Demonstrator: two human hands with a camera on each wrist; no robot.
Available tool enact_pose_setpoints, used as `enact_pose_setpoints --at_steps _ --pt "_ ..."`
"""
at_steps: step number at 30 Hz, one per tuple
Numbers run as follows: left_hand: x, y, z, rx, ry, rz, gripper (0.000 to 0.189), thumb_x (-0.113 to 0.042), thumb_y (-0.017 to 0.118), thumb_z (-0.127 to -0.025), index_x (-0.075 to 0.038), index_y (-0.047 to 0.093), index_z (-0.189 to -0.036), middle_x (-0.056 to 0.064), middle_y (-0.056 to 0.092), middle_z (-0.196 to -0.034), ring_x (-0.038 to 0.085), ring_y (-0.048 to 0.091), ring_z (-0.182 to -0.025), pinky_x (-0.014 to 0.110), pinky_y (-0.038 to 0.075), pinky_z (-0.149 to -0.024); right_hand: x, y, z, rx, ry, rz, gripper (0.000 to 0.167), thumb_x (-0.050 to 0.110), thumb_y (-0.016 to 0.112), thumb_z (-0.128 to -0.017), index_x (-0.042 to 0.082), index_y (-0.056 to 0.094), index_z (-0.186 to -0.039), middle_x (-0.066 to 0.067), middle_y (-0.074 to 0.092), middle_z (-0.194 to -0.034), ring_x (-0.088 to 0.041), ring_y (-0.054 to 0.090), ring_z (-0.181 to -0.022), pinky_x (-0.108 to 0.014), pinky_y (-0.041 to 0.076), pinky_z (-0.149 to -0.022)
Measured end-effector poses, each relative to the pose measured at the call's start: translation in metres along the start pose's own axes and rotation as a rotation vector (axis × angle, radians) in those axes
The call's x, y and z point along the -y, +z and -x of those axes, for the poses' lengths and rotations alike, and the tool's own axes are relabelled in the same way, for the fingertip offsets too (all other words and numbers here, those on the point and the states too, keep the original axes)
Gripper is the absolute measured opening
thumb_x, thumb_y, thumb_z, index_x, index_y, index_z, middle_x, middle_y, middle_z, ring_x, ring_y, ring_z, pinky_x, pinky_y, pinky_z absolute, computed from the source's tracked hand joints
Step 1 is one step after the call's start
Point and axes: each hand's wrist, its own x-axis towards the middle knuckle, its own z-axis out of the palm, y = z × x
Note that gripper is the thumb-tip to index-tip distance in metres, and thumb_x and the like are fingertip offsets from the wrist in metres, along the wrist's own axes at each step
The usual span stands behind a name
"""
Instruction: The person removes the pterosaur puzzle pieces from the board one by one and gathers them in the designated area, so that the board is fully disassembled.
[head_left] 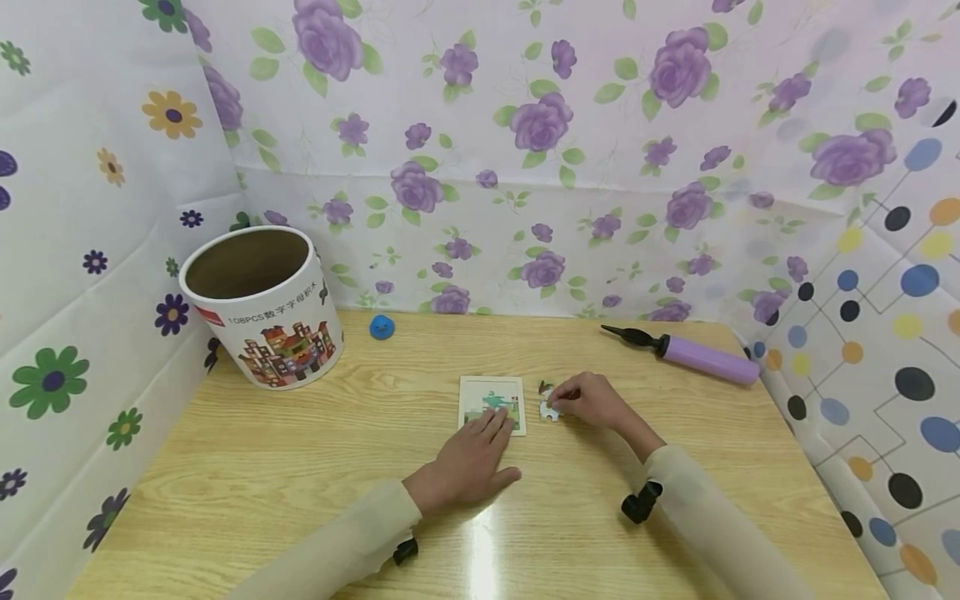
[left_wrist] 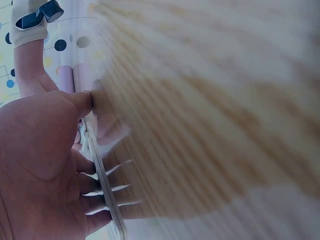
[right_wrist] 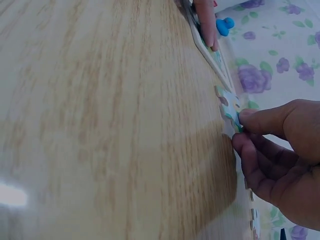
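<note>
A small square puzzle board [head_left: 474,395] with a pale frame lies flat near the middle of the wooden table. Part of its picture is in place, with green shapes showing. My left hand [head_left: 467,463] rests on its near right part with straight fingers, the thumb spread apart to the right. Just right of the board, my right hand [head_left: 594,400] pinches a jigsaw piece [right_wrist: 230,106] between thumb and forefinger. That piece is white and green with notched edges, and its near side is tilted up in the right wrist view. Another dark bit of puzzle [head_left: 545,387] shows just beyond the fingers.
A large white printed bucket [head_left: 288,346] stands at the back left. Beside it sits a small blue toy [head_left: 382,327]. A purple hand pump [head_left: 708,358] with a black nozzle lies at the back right. Patterned cloths [head_left: 480,208] enclose the table [head_left: 300,467] on three sides.
</note>
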Motion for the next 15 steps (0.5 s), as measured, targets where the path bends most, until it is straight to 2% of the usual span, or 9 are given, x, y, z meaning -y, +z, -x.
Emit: enact_pose_setpoints --at_steps 15 --pt "0.0004 -0.0004 0.0020 -0.004 0.016 -0.006 0.076 -0.053 0.043 -0.107 0.002 0.031 -0.159 0.021 0.028 -0.165 0.034 0.029 -0.153 0.043 0.031 -0.121 0.0014 0.0041 -0.0002 -0.023 0.035 0.036 0.012 0.016 0.072 -0.096 0.015 0.083 -0.100 -0.002 0.078 -0.102 -0.008 0.067 -0.080 -0.030 0.055 -0.070"
